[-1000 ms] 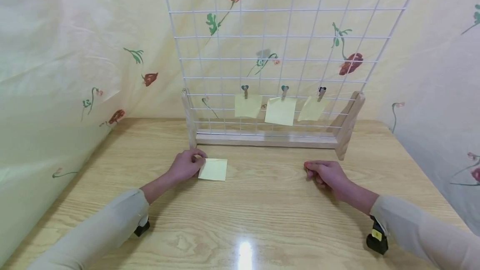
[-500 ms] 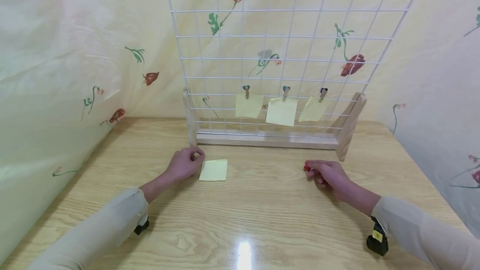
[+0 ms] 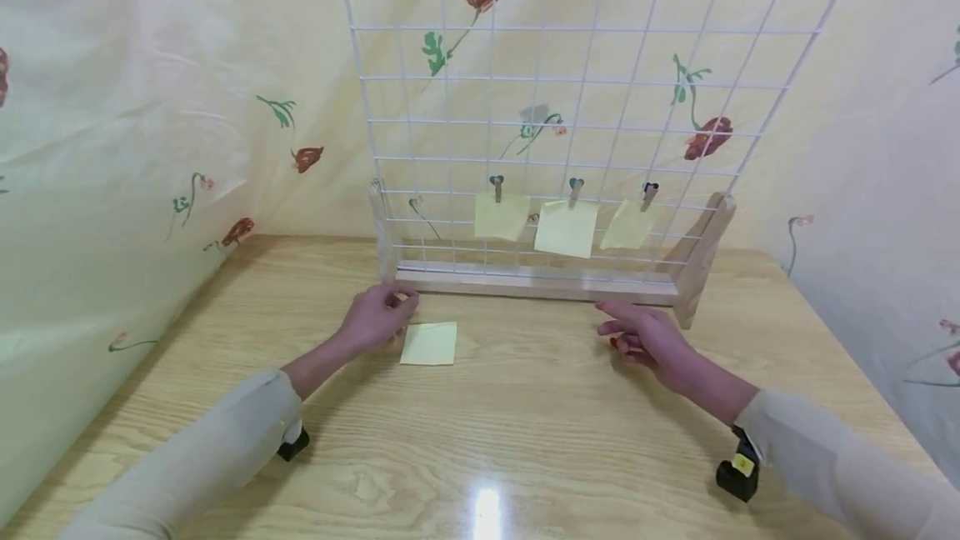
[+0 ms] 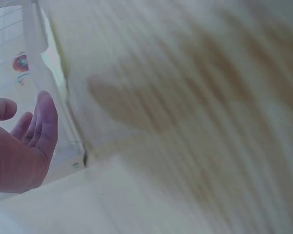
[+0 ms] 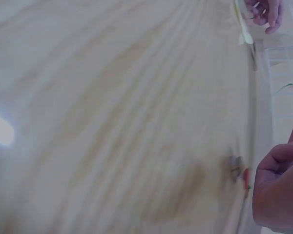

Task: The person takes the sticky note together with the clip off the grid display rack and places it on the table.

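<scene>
On the wooden table lies a yellow sticky note [image 3: 429, 344]. My left hand [image 3: 375, 312] hovers by its upper left corner, fingers loosely bent with nothing between them, as the left wrist view also shows. To the right, my right hand [image 3: 651, 338] is held over the table, index and middle fingers stretched out. Below its fingertips shows a small red object [image 3: 614, 343]. In the right wrist view that red object [image 5: 246, 178], with a blurred greyish clip-like part beside it, appears apart from the thumb and fingers.
Behind the hands stands a white wire grid [image 3: 600, 82] on a wooden base [image 3: 536, 283]. Three yellow notes hang from its lower wires by small clothespins [image 3: 576, 192]. A flowered cloth [image 3: 112, 148] encloses the table at the back and sides.
My left hand has moved off the note, slightly up and to the right. The right hand's fingers have spread from their pinch on the red object, and the hand has risen a little.
</scene>
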`<state>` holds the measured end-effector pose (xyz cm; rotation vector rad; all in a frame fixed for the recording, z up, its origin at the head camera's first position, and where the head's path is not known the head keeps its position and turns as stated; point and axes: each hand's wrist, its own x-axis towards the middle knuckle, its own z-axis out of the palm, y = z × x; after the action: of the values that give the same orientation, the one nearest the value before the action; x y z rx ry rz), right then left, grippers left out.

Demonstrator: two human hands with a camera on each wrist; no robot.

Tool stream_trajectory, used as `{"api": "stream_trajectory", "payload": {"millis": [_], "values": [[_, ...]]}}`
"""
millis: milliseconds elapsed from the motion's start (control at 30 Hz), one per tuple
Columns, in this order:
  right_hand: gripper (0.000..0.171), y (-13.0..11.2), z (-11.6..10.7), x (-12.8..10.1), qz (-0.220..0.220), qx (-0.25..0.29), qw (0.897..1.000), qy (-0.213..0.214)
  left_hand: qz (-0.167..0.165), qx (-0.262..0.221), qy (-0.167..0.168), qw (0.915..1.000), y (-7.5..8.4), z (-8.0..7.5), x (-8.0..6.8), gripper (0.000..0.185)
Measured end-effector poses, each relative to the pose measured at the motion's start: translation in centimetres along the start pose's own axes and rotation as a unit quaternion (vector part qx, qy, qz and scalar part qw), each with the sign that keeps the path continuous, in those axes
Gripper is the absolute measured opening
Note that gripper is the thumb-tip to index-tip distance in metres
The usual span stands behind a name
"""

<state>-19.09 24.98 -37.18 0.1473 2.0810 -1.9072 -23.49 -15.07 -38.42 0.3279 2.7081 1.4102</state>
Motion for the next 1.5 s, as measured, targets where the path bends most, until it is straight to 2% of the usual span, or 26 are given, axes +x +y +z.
{"api": "stream_trajectory", "payload": {"millis": [133, 267, 500, 767, 900, 1133, 1433, 1500], "values": [[0.069, -1.0, 0.8, 0.3, -0.019, -0.011, 0.999, -0.031, 0.002, -0.042, -0.008, 0.9991, 0.7, 0.2, 0.3, 0.032], [0.066, -2.0, 1.5, 0.6, -0.038, -0.006, 0.998, -0.051, 0.011, -0.073, -0.013, 0.9972, 1.5, 0.6, 0.5, 0.032], [0.047, -4.3, 2.6, 0.5, -0.081, 0.064, 0.992, -0.068, 0.012, -0.127, -0.004, 0.9919, 3.1, 1.2, 1.0, 0.035], [0.059, -5.4, 4.1, 0.9, -0.101, 0.097, 0.987, -0.078, 0.034, -0.186, 0.011, 0.9819, 4.0, 2.1, 2.1, 0.036], [0.060, -5.8, 4.9, 1.2, -0.117, 0.122, 0.982, -0.081, 0.030, -0.229, 0.011, 0.9730, 4.3, 2.6, 2.5, 0.035], [0.057, -6.5, 6.2, 1.6, -0.121, 0.179, 0.973, -0.088, 0.025, -0.312, 0.007, 0.9498, 4.5, 3.7, 2.9, 0.043], [0.055, -7.7, 7.5, 2.2, -0.124, 0.209, 0.966, -0.084, 0.009, -0.393, 0.021, 0.9191, 5.6, 4.4, 3.5, 0.044], [0.053, -7.8, 7.8, 2.4, -0.125, 0.209, 0.967, -0.082, 0.009, -0.402, 0.023, 0.9153, 5.8, 4.6, 3.6, 0.045]]}}
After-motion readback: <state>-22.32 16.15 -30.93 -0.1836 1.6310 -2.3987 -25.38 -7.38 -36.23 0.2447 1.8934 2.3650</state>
